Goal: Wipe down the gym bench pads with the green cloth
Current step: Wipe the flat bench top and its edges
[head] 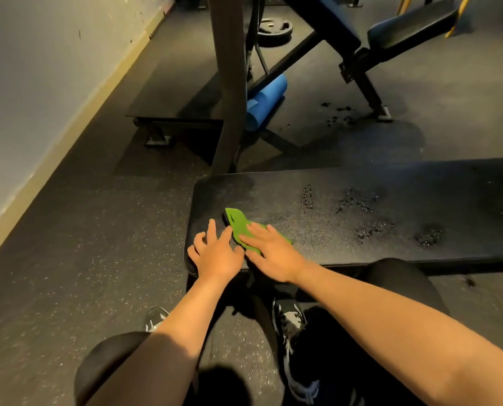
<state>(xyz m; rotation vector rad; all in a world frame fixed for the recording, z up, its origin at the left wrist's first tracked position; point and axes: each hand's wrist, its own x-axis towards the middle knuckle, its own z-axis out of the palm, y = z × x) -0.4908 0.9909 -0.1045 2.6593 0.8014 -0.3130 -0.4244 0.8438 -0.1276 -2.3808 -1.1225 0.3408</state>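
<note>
In the head view, I am leaning over the black bench pad (332,230) and working at its left end, close to the near edge. The green cloth (236,222) is lying flat on the pad there, folded into a narrow strip, with one end poking out toward the middle of the pad.

My right hand (269,253) is pressing down on the cloth with the fingers laid out nearly straight, pinning it under the palm rather than gripping it. My left hand (216,250) is resting on the pad's near left corner, fingers spread and loosely bent, thumb side just touching the cloth's edge and holding nothing.

Further along the pad to my right, clusters of droplets (358,200) are sitting unwiped, so I am judging most of the surface not yet done.

The cloth is looking thin, light and limp. It will likely bunch or slide out from under a loose palm, so a flat, firm press over its middle should be what drags it. The textured vinyl is probably slick where it is wet.

Beyond the pad, a blue rolled mat (263,104) is lying on the floor beside an incline bench (405,33).

I am seeing no brand, label or writing I can read.
</note>
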